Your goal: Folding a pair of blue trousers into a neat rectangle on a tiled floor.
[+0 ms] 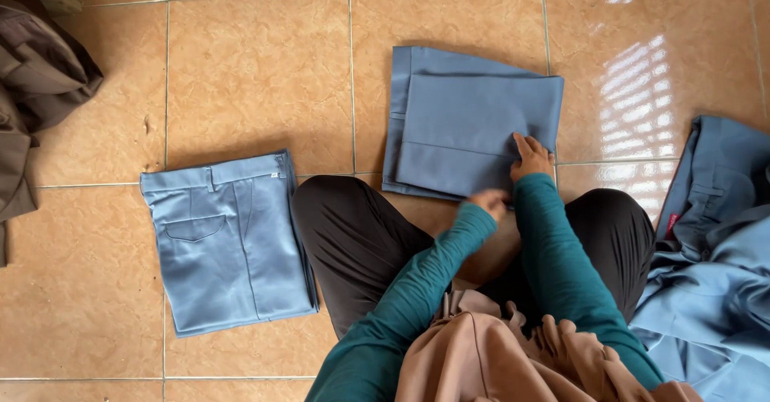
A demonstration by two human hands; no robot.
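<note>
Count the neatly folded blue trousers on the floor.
2. One folded pair lies on the tiles at the left, untouched. The other folded pair lies ahead of the knees, under both hands. The loose blue heap at the right may hide more.

Open tiled floor (257, 65) lies far left and centre, giving free passage between the folded blue trousers (228, 238) at near left and the folded blue garment (469, 121) at far centre. A bare strip also separates that garment from the heap of blue clothes (714, 242) at right. Obstacles: the brown cloth pile (36, 89) at far left, and the person's dark-clad knees (353, 234), which close the near centre.
</note>
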